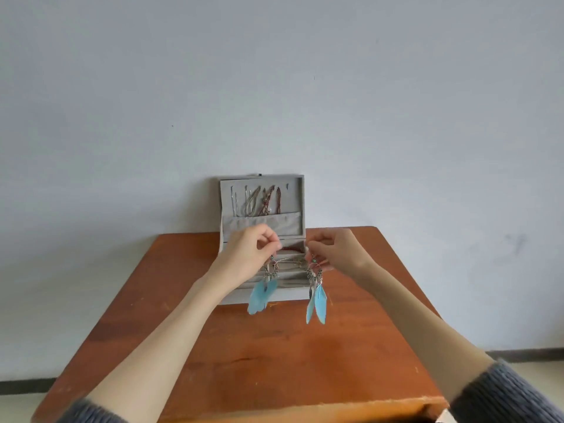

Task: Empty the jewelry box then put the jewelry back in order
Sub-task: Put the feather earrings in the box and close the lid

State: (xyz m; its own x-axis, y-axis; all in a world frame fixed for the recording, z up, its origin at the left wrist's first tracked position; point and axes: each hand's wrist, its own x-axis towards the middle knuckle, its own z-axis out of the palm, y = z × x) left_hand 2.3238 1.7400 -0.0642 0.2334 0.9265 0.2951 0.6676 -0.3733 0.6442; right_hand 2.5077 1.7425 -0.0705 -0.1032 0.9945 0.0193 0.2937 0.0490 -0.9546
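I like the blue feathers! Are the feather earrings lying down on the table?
No, each hand, left and right, holds up one feather earring, dangling above the table.

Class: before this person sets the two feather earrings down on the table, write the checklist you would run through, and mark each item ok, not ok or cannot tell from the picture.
1. Left hand pinches the left earring by its top: ok.
2. Right hand pinches the right earring by its top: ok.
3. The two earrings hang apart, feathers not tangled: ok.
4. Earrings free of the bangles in the box: cannot tell, the metal parts overlap them in view.
5. Bare table in front of the box to lay them on: ok.
6. Box emptied: not ok, necklaces hang in the lid.
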